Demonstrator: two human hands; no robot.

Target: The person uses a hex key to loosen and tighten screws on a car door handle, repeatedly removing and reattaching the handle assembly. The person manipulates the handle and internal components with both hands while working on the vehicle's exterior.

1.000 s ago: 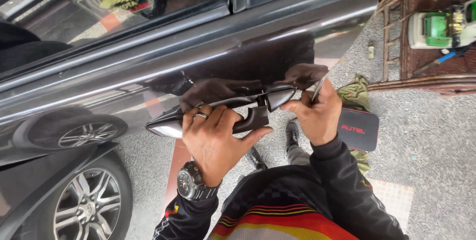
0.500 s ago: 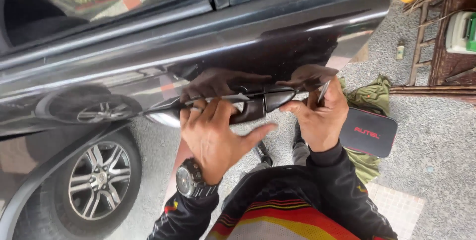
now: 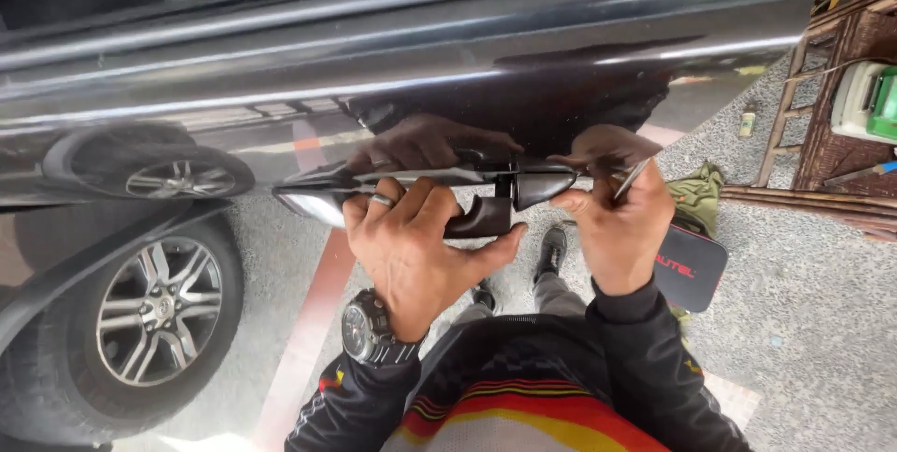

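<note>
Left fingers [image 3: 402,204] curled around door handle [image 3: 420,192]

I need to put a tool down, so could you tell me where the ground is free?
Bare gravel lies right of the black case, below the wooden rack. Between the wheel and the shoes it is open. Around the door handle both hands crowd.

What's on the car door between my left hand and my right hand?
In the head view, the dark lock cap at the end of the door handle sits between the left hand and the right hand, which pinches a thin metal tool.
</note>
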